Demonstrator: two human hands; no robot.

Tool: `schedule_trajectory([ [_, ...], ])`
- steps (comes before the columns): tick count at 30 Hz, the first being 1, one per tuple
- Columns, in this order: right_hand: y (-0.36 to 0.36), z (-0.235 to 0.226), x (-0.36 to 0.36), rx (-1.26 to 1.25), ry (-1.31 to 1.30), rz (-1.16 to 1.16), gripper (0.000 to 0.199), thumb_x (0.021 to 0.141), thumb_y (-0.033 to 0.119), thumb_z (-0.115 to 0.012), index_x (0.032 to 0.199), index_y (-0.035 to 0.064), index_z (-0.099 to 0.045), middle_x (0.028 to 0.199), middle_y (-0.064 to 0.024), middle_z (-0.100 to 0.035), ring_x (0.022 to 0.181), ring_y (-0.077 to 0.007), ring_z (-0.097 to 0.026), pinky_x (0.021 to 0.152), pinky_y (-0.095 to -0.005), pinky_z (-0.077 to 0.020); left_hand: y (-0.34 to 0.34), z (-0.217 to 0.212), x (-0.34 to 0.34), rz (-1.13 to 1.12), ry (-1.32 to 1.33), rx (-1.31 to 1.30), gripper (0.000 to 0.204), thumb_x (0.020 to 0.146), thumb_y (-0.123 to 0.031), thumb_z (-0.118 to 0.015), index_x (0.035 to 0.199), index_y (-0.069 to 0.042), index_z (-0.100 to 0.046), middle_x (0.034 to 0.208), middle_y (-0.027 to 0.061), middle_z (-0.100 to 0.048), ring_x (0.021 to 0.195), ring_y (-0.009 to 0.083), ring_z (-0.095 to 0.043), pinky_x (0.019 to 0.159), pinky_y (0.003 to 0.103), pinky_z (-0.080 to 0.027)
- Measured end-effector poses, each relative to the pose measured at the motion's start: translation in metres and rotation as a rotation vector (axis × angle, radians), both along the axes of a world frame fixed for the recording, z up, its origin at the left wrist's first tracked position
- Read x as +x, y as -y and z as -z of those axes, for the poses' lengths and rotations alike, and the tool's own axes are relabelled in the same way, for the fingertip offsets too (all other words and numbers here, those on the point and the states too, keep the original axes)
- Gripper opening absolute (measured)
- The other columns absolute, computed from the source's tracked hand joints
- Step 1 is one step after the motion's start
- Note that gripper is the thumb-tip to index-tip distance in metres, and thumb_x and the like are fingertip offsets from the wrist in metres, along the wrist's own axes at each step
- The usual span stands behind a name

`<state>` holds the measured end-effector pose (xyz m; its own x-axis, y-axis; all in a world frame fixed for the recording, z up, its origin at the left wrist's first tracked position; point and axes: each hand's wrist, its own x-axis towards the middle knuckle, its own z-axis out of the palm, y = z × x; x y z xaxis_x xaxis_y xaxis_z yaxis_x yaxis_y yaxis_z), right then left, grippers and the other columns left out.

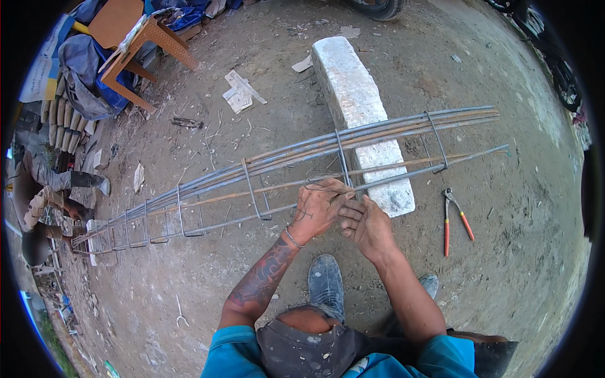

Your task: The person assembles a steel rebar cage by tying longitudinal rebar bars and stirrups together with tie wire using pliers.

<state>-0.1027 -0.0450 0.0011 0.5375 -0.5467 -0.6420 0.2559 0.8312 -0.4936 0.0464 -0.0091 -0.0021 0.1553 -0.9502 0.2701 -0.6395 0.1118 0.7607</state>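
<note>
A long cage of steel reinforcing bars (296,149) runs from the far left toward the right, with square stirrups around it. My left hand (318,205) is closed at the near lower bar, beside a stirrup (342,154). Thin tie wires appear to stick out from its fingers. Just to its right, my right hand (372,230) has its fingers bent and its thumb raised near the same bar. Whatever its fingertips pinch is too small to make out. Red-handled nippers (449,196) lie on the ground to the right.
A pale, rough-surfaced block (353,75) supports the cage's right part. At the far left, another person (44,201) crouches by the cage's other end. A brown plastic chair (116,25) stands back left. A small forked metal piece (181,317) lies on the dirt.
</note>
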Motion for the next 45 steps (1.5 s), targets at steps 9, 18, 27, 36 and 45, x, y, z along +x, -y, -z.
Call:
schedule_trajectory([
  [9,0.018,0.012,0.006,0.168,0.105,0.043,0.019,0.099,0.023,-0.049,0.092,0.0058,-0.055,0.073,0.0004,-0.052,0.057,-0.0074,-0.042,0.049,-0.0225,-0.0344,-0.005,0.004,0.012,0.104,-0.049,-0.009,0.016,0.087,-0.014,-0.064,0.097,-0.004,-0.071,0.094,0.0098,-0.071,0.090,0.0250,-0.067,0.082,0.034,-0.053],
  [18,0.015,-0.013,0.014,-0.314,-0.405,-0.138,0.024,0.093,0.023,-0.059,0.078,0.0032,-0.057,0.066,0.0025,-0.049,0.051,-0.0067,-0.042,0.045,-0.0220,-0.0353,-0.035,0.020,-0.007,0.020,0.014,-0.253,0.023,0.082,-0.005,-0.066,0.105,-0.007,-0.067,0.107,0.0068,-0.065,0.102,0.0289,-0.061,0.090,0.041,-0.050],
  [27,0.036,-0.017,0.005,-1.176,-0.767,-0.520,0.025,0.084,0.017,-0.062,0.075,-0.0067,-0.059,0.068,-0.0281,-0.060,0.068,-0.0444,-0.062,0.063,-0.0465,-0.0495,-0.060,0.029,0.005,-0.254,0.392,-0.216,0.047,0.068,0.008,-0.058,0.111,-0.008,-0.062,0.113,0.0088,-0.058,0.112,0.0303,-0.052,0.096,0.045,-0.043],
  [36,0.048,-0.008,0.001,-1.399,-0.732,-0.642,0.030,0.085,0.022,-0.064,0.078,-0.0061,-0.058,0.067,-0.0276,-0.059,0.069,-0.0450,-0.061,0.064,-0.0475,-0.0489,-0.046,0.021,0.006,-0.275,0.153,-0.151,0.038,0.074,0.000,-0.060,0.111,-0.007,-0.061,0.109,0.0093,-0.060,0.100,0.0308,-0.058,0.089,0.043,-0.046],
  [45,0.149,-0.064,-0.129,-1.150,-1.075,-0.345,0.048,0.089,0.043,-0.060,0.101,-0.0036,-0.060,0.075,-0.0211,-0.065,0.075,-0.0407,-0.066,0.066,-0.0427,-0.0525,-0.045,0.008,0.005,-0.192,0.259,-0.018,0.029,0.089,-0.029,-0.060,0.108,-0.007,-0.064,0.111,0.0126,-0.063,0.105,0.0310,-0.058,0.092,0.042,-0.043],
])
